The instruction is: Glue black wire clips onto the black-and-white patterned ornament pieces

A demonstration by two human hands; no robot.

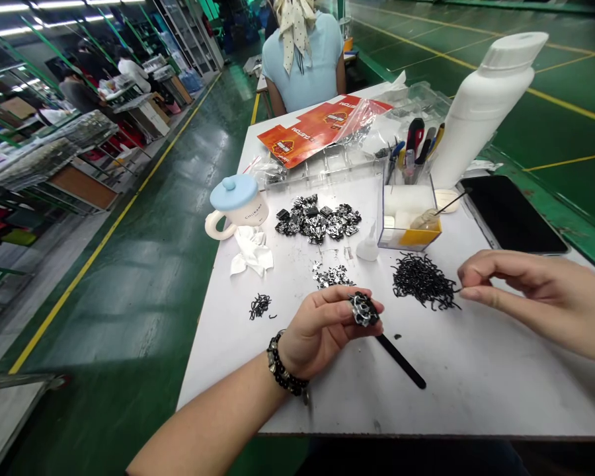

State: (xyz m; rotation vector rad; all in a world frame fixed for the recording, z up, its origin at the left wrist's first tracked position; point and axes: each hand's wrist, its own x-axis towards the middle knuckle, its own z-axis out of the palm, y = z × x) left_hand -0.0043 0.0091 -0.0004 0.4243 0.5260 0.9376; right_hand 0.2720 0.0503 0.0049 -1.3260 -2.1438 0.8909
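My left hand (327,324) is closed around a small black-and-silver part (363,309), held up above the white table between thumb and fingers. To the right, my right hand (510,291) pinches thumb against forefinger at the edge of a pile of thin black curved pieces (421,280). The dark end of one such piece shows at its fingertips. Below the left hand lies a flat black stick (401,361). Beyond it are small silver pieces (333,276), and farther back a heap of black-and-silver parts (317,221). A smaller group of black pieces (260,305) lies left.
On the white table (238,370) stand a cup with a blue lid (238,201), a crumpled tissue (252,251), a small white bottle (368,246), a clear tool holder (409,218), a large white bottle (486,112) and a dark tablet (513,215). A person (305,63) sits ahead.
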